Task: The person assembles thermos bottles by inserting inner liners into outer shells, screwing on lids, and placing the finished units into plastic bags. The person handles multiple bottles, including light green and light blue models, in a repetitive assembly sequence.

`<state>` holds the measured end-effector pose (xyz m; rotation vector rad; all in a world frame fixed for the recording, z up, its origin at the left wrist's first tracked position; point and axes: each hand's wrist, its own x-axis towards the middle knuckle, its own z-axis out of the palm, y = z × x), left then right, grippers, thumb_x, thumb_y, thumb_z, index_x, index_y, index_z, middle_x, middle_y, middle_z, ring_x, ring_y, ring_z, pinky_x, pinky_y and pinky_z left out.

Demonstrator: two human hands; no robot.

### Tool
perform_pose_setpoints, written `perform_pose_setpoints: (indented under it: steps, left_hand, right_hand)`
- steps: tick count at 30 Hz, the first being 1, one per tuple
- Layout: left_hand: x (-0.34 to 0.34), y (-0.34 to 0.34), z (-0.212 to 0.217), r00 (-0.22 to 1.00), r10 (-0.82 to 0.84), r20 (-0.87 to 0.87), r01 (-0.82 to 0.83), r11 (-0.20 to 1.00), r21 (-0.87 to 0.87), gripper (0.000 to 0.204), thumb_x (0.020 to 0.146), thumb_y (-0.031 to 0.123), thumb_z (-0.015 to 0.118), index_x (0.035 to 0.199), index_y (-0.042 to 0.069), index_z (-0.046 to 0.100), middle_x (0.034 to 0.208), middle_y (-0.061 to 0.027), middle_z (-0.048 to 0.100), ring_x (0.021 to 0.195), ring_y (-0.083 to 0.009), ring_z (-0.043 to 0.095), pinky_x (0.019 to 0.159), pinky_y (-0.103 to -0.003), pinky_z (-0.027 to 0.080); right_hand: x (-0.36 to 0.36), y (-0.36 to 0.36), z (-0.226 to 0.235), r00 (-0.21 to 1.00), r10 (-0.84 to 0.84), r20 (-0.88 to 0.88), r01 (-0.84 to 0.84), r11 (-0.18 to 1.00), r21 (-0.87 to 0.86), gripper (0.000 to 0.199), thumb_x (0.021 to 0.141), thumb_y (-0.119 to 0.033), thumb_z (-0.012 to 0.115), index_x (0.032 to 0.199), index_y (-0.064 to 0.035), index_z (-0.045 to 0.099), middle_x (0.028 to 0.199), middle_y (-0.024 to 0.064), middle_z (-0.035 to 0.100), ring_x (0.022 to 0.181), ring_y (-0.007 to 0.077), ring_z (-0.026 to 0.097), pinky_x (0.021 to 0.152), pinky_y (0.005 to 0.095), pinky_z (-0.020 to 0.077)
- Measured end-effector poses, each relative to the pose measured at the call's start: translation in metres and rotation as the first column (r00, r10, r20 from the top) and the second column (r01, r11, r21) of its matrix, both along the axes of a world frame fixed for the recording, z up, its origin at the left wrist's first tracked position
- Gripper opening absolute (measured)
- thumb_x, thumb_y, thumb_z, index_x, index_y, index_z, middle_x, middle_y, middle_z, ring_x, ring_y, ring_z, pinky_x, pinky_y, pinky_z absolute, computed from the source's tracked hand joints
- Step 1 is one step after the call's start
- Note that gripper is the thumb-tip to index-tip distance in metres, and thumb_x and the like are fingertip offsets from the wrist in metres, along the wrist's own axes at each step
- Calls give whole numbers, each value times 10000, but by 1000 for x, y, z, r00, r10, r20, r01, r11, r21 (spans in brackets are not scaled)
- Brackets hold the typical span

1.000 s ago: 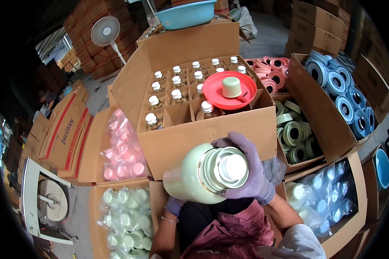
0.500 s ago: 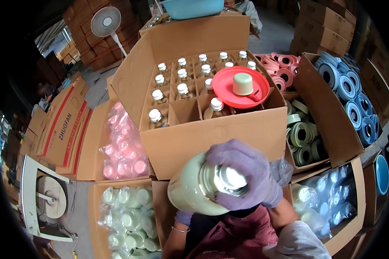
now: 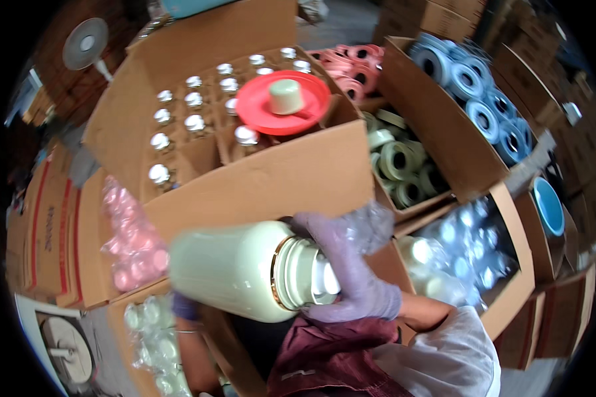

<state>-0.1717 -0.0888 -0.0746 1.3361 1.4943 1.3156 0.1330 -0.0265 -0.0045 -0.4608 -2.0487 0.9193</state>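
Note:
A pale green thermos flask (image 3: 228, 268) lies almost level in front of me, its base to the left. A gold ring circles its shoulder, and the open neck with a silvery mouth faces right. My right hand (image 3: 354, 274), in a purple glove, is closed round the neck end, thumb and fingers on either side. My left hand (image 3: 184, 306) shows only as a purple glove cuff beneath the flask's base; its fingers are hidden behind the flask. Just beyond stands a divided carton (image 3: 271, 188) of bottles with silvery caps, and a red plate (image 3: 255, 109) bearing a pale green cup (image 3: 286, 97) rests on top.
Pink cups in plastic bags (image 3: 134, 241) and pale green ones (image 3: 153, 331) sit at the left. To the right are boxes with green rings (image 3: 398, 161), blue rings (image 3: 481, 118) and bagged blue cups (image 3: 467, 248). A fan (image 3: 86, 43) stands far left.
My view has swung, so the carton sits further left. The flask has turned from tilted to nearly level and moved left, still in my right hand. My left forearm has shifted left.

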Motion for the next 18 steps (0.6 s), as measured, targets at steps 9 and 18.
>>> perform_pose_setpoints:
  steps: [9,18]
  left_hand:
    - [103,26,67,307,-337,-890,478,863,-163,239,793,266,718,903,94,595,833,-122,561,745,-325,594,636,-430,479]
    - [93,27,18,518,-427,-741,479,863,-162,198,829,250,686,901,85,604,826,-122,574,756,-317,597,643,-417,475]
  right_hand:
    - [55,-5,-81,758,36,651,109,977,-181,285,879,-343,572,884,-69,647,833,160,660,812,333,665,704,460,522]
    - [250,273,-269,215,-783,584,858,437,271,653,760,-302,692,1365,-206,467,1326,336,388,1075,526,516,947,489,467]
